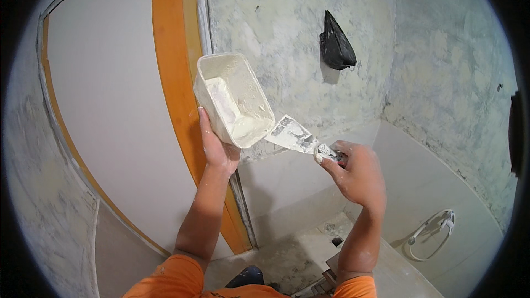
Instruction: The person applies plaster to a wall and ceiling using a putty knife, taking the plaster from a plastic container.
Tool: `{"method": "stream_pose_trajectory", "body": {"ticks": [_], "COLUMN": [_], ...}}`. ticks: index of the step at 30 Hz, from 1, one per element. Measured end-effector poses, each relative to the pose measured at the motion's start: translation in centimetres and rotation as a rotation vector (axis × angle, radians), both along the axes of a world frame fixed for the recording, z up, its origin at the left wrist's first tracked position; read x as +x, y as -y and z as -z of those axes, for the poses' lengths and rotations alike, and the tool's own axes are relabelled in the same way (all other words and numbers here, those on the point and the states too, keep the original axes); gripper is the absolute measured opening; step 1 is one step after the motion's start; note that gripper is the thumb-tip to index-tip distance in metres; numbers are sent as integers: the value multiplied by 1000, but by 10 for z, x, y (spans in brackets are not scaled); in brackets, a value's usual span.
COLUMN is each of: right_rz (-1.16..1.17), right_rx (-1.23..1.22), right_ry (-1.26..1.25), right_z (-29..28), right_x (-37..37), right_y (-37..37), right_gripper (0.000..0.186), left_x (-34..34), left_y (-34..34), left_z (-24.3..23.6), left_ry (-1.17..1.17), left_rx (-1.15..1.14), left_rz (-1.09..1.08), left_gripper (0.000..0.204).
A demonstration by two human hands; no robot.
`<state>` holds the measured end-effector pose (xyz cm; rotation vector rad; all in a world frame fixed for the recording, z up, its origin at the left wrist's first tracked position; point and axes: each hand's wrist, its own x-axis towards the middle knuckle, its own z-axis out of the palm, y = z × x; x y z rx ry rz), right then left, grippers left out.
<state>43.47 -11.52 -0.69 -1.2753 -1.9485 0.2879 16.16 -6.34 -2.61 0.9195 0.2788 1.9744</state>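
My left hand point(219, 152) grips a white rectangular plastic tub point(243, 91) from below and its left side. The tub is tilted with its open mouth toward me, and pale putty smears its walls and bottom. Closed round the handle of a putty knife point(292, 134) is my right hand point(359, 171). The knife's broad blade carries white putty and points up and left, its edge close to the tub's lower right rim; whether they touch I cannot tell.
A black plastic bag point(337, 44) hangs on the patchy, putty-covered wall point(276, 27) ahead. To the left stands a white door point(110, 88) with an orange frame point(172, 49). A white hose point(413, 249) with a shower head hangs low on the right, above a pale ledge.
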Motion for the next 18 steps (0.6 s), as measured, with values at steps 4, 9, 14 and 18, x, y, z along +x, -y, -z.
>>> {"method": "stream_pose_trajectory", "body": {"ticks": [4,9,14,18], "right_rz": [65,69,-229,-219], "right_rx": [104,136,125,181], "right_ry": [-44,-137,-115,-104], "right_z": [2,-4,5,11], "right_x": [20,30,32,17], "right_y": [9,19,9,3], "right_gripper": [29,31,42,41], "left_x": [8,-2,-2,-5], "left_y": [1,-2,-4,-9], "left_z": [8,18,19,28], "left_ry": [-107,-224,-206,-237], "left_rx": [17,66,73,88], "left_rz": [1,-9,-72,-73], "left_gripper": [68,76,74,72]}}
